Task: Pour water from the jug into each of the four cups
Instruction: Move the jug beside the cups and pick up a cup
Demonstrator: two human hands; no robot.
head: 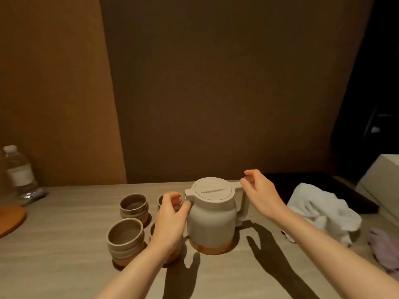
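A cream jug [212, 221] with a round lid and a brown base stands upright on the table, spout to the left, handle to the right. Left of it stand ribbed brown cups: one at the back left [134, 206], one at the front left [125, 240], and two more mostly hidden behind my left hand. My left hand [171, 214] hovers over those cups, fingers curled, its thumb next to the jug's spout side, holding nothing. My right hand [258, 190] floats above the top of the handle with fingers apart, not gripping it.
A clear water bottle [18, 171] stands at the far left beside an orange round board [10, 219]. A crumpled white cloth [321, 210] and a mauve cloth [384, 249] lie at the right, near a pale box [380, 180]. A brown wall backs the table [75, 260].
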